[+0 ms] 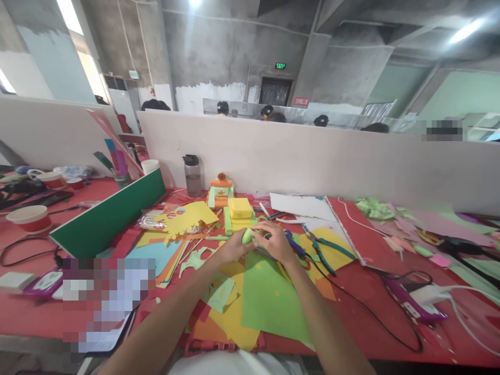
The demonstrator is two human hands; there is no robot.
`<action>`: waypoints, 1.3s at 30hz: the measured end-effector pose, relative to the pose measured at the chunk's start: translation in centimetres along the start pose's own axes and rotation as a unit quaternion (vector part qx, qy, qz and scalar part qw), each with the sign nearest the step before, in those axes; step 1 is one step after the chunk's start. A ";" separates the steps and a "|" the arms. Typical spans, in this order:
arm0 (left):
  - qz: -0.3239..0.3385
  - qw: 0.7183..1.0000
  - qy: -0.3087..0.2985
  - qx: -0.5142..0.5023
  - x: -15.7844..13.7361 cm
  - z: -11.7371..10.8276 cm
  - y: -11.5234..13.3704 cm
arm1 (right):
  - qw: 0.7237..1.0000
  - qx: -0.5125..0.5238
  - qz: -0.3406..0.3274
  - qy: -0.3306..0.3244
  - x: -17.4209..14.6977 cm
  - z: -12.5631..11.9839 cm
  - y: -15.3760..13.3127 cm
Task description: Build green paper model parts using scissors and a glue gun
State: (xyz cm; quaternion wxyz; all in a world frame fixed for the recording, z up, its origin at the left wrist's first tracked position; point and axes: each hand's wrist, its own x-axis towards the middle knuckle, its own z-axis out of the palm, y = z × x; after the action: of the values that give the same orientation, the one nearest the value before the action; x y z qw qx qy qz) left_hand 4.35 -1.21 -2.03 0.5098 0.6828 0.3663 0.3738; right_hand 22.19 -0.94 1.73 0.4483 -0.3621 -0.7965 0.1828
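Observation:
In the middle of the desk, my left hand grips a small light green rounded piece, which looks like rolled paper. My right hand meets it from the other side, its fingers bent over the top and touching it. Just beyond my hands stands a yellow and green paper model with a boxy yellow top. Behind that is an orange and green paper model with a star on its front. Below my wrists lies a large green sheet.
Teal-handled pliers and a blue glue gun with a black cord lie right of my hands. Yellow sheets and cut scraps are at left. A water bottle stands by the white partition; a green board rises at left.

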 end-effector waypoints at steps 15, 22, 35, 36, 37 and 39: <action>-0.022 0.901 0.090 0.423 -0.8 0.1 1.5 | 0.998 0.016 0.048 0.046 -0.2 1.1 -0.5; -0.037 0.804 0.062 0.590 -0.8 0.2 3.0 | 0.994 0.018 0.082 0.069 -0.2 1.6 -0.6; 0.009 0.790 -0.006 0.612 -1.1 0.4 3.6 | 0.985 0.073 0.155 0.035 0.1 0.2 0.3; 0.011 0.791 -0.005 0.612 -1.1 0.4 3.6 | 0.985 0.073 0.154 0.017 0.1 -0.1 0.3; 0.011 0.791 -0.003 0.611 -1.2 0.4 3.6 | 0.986 0.070 0.151 0.000 0.2 -0.4 0.3; 0.003 0.792 0.005 0.610 -1.3 0.3 3.6 | 0.987 0.063 0.143 -0.026 0.1 -0.7 0.3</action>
State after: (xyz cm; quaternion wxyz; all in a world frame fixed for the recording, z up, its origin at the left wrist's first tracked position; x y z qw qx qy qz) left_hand 4.43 -3.26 1.24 -0.0154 0.8514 0.5186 0.0774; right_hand 22.86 -0.64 1.97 0.4185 -0.4380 -0.7352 0.3043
